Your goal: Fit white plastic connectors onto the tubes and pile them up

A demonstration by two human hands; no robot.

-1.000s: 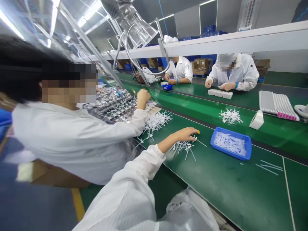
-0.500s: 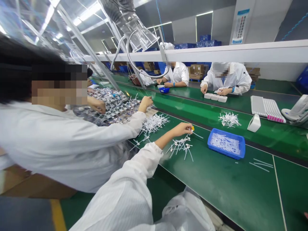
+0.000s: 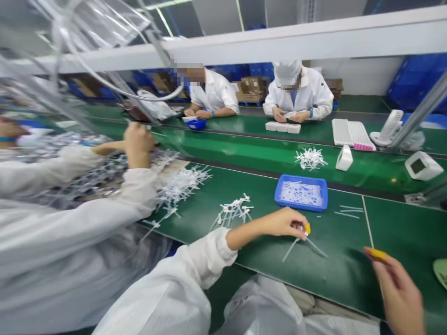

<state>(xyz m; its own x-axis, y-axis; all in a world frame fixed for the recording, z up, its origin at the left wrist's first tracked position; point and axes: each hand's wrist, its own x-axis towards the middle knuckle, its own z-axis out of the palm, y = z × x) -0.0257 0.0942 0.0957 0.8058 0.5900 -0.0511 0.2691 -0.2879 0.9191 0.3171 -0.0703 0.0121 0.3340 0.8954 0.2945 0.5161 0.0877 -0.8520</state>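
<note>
My left hand (image 3: 284,222) reaches out over the green belt (image 3: 265,181), fingers pinched on a few thin white plastic sticks (image 3: 303,244) whose ends rest on the belt. Its fingertip wears a yellow cot. A small pile of the same white sticks (image 3: 234,210) lies just left of it. My right hand (image 3: 398,288) comes in at the lower right with a yellow cot on a fingertip; its fingers are blurred. A blue tray (image 3: 301,193) of white sticks sits beyond my left hand.
A co-worker in a white coat (image 3: 70,223) leans in close on my left, one hand (image 3: 138,144) raised over a larger heap of sticks (image 3: 181,184). Two more people sit across the belt. More sticks (image 3: 310,158), white boxes and a white device (image 3: 422,166) lie farther off.
The view swung right. My left hand drew a few sticks away from the small pile toward me and to the right. My right hand came into view at the lower right.
</note>
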